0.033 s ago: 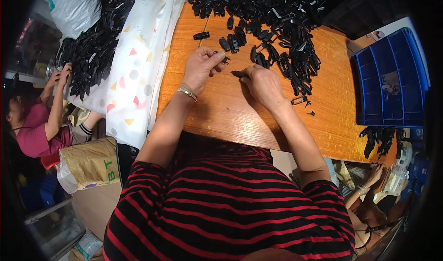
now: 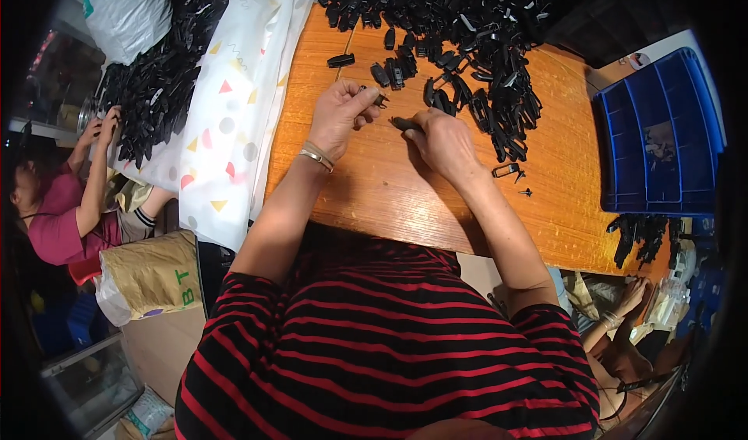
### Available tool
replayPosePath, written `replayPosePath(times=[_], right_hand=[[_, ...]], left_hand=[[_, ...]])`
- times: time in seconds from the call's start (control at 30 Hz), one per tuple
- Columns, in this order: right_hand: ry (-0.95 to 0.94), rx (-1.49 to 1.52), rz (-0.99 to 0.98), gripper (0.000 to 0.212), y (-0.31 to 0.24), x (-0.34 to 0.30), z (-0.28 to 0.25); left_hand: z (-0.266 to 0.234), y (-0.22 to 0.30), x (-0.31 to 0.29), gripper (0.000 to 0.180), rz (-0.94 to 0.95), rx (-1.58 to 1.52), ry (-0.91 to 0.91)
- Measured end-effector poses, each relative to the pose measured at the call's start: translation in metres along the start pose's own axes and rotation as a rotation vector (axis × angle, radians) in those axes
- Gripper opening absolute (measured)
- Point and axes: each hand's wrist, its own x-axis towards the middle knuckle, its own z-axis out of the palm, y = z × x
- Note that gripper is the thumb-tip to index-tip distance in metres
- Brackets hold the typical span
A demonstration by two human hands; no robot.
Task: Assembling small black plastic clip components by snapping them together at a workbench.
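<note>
Above the wooden table (image 2: 374,175), my left hand (image 2: 343,113) pinches a small dark part (image 2: 379,100) between thumb and fingers; its exact kind is too small to tell. My right hand (image 2: 448,142) grips a black, elongated plastic piece (image 2: 403,124), whose tip points left toward my left hand. The two held pieces are apart. Just beyond my hands lie several loose black plastic pieces (image 2: 396,74), one of them alone (image 2: 340,60) farther left. By my right wrist are a black open-framed piece (image 2: 506,170) and a tiny dark part (image 2: 526,192).
A large heap of black pieces (image 2: 452,12) covers the table's far side. Patterned white sheeting (image 2: 226,128) runs along the left edge, and a blue divided crate (image 2: 612,160) stands at the right. People work at the left (image 2: 66,214) and lower right (image 2: 623,308).
</note>
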Motion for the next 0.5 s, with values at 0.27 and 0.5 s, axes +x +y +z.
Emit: replayPosePath(times=[0.27, 0.5], right_hand=[[0.145, 0.896, 0.281, 0.019, -0.031, 0.001, -0.006], [0.316, 0.752, 0.116, 0.022, -0.034, 0.000, 0.017]], left_hand=[[0.005, -0.011, -0.012, 0.018, 0.025, -0.151, -0.003], [0.013, -0.013, -0.022, 0.021, 0.076, -0.232, -0.077]])
